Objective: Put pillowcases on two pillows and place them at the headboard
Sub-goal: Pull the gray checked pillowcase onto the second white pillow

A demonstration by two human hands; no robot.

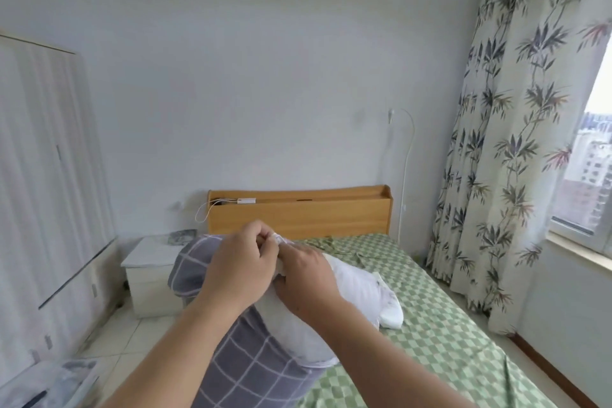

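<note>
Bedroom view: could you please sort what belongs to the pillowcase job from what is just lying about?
Job: pillow, pillowcase, left hand, right hand, headboard, bed.
Lying about: nightstand, curtain, lamp, wardrobe.

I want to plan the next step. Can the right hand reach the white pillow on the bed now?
Probably yes. The right hand already rests against the white pillow on the bed, with nothing between them. But it is busy now, helping the left hand on the grey pillowcase.
</note>
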